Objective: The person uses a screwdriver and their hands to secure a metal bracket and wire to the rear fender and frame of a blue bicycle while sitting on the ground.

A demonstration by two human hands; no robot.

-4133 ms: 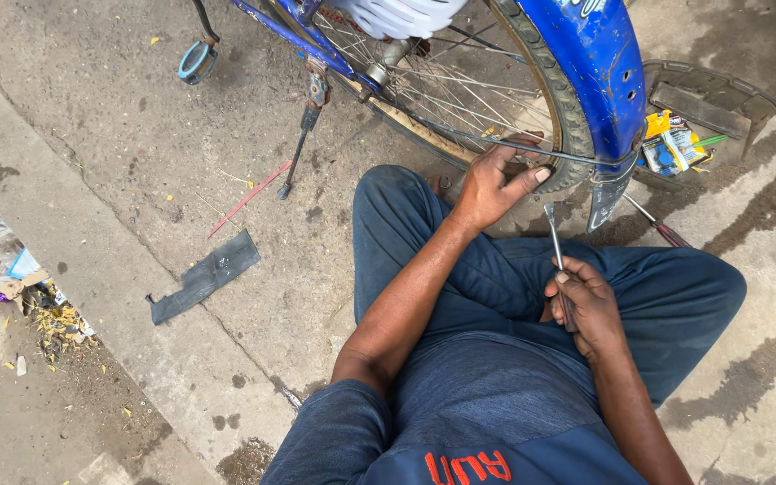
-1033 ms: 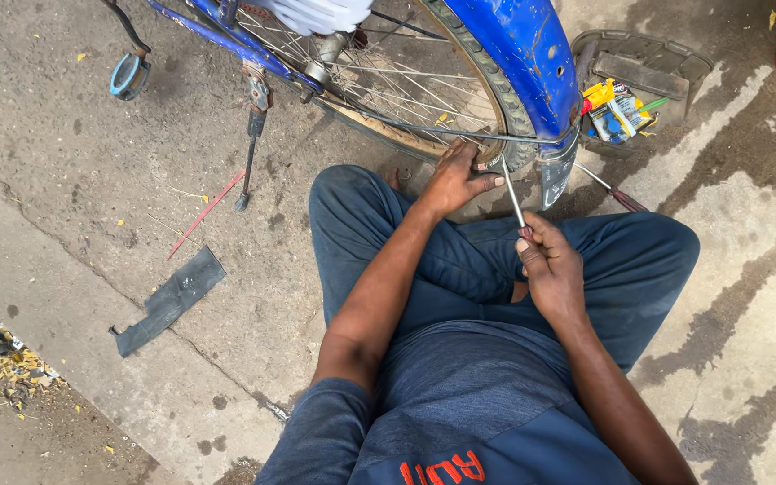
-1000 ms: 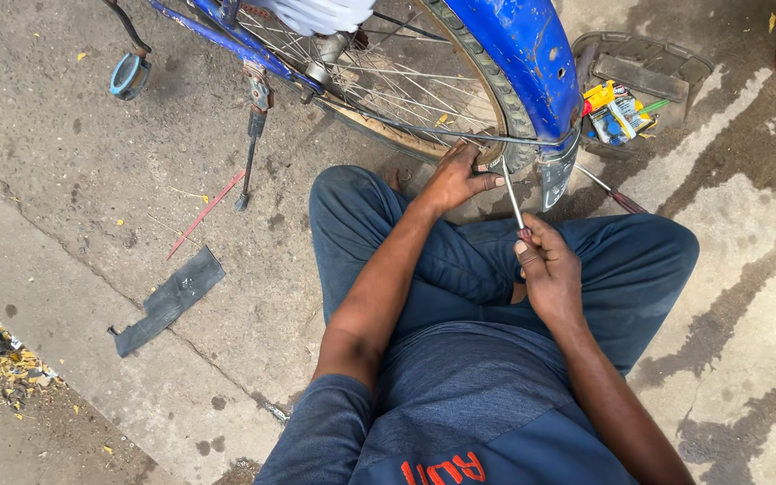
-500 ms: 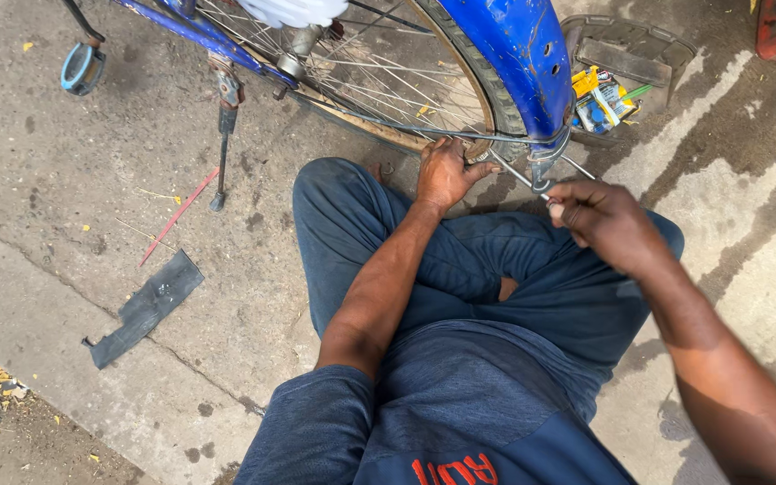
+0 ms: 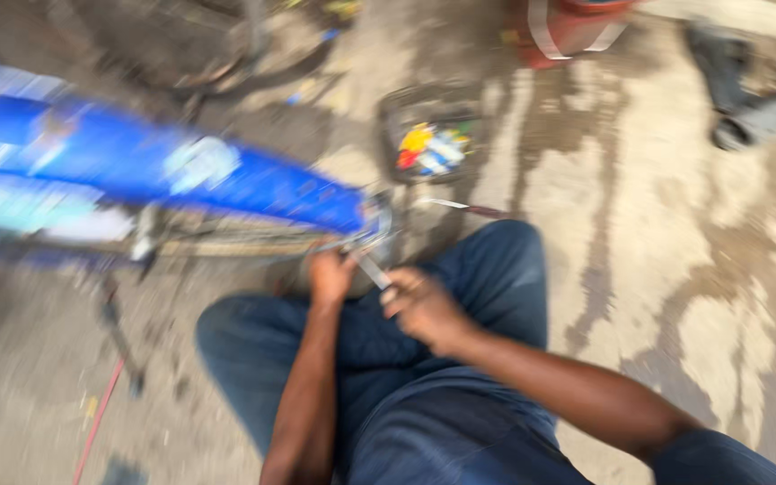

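Your view is smeared by motion, so fine detail is lost. The blue bicycle mudguard (image 5: 181, 175) runs across the upper left, and you sit on the ground just below its lower end, legs in blue trousers (image 5: 496, 278) folded under you. Your left arm reaches straight up from your lap, and your left hand (image 5: 330, 274) is curled against the wheel rim right under the mudguard's tip; whether it truly grips the rim, you cannot tell through the blur. Your right arm comes in from the lower right, bent at the elbow, and your right hand (image 5: 424, 305) is clenched on a thin metal tool (image 5: 372, 269) that slants up toward the mudguard's end, just beside your left hand. Beyond the mudguard's tip sits a dark tray (image 5: 397, 108) of coloured bits on stained, wet-streaked concrete ground (image 5: 675, 269).
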